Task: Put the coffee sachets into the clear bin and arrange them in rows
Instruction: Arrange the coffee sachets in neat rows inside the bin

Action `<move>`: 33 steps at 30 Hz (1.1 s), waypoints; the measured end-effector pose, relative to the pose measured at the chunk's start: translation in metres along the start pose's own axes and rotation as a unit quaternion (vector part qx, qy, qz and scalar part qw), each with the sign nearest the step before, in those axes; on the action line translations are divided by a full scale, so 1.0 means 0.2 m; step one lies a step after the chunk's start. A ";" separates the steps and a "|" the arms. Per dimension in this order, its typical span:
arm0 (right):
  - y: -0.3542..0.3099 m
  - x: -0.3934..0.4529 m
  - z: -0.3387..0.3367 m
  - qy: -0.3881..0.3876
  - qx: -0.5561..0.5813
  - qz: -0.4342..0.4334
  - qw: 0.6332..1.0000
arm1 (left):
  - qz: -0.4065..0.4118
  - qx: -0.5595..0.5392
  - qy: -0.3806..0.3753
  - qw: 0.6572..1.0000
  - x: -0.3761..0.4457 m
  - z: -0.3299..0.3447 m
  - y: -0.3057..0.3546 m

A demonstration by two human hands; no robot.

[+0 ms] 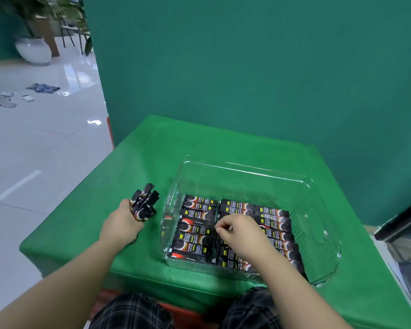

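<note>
A clear plastic bin (318, 224) stands on the green-covered table (152, 162). Black and red coffee sachets (196, 230) lie flat on its floor in three rows; the far part of the bin is bare. My left hand (121, 224) is left of the bin and grips a bunch of sachets (144, 203) that fan upward. My right hand (241, 232) is inside the bin over the middle row, its fingertips pinching the end of a sachet there. It hides part of the middle and right rows.
A green backdrop rises right behind the table. Tiled floor with a white pot, a cloth and cables lies to the left. A dark box edge (401, 231) shows at the right. My checked-trousered knees are under the table's near edge.
</note>
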State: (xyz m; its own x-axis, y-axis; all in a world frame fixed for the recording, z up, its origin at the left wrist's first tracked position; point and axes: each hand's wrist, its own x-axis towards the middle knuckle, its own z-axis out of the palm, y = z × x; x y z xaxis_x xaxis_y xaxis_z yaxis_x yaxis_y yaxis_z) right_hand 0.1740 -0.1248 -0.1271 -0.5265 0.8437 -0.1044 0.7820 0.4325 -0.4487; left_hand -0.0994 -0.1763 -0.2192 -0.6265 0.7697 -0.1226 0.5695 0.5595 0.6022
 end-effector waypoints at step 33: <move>-0.38 0.17 -0.02 -0.016 0.522 -0.039 0.852 | 0.158 -0.301 -0.129 0.932 -0.33 -0.37 0.53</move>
State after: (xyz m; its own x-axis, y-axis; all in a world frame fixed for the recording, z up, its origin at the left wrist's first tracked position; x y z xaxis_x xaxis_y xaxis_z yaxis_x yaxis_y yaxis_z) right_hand 0.0978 -0.1271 -0.0935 -0.5847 0.8094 -0.0550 0.0302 -0.0461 -0.9985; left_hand -0.0377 -0.1900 -0.0894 -0.2843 0.9587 -0.0031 0.2543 0.0786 0.9639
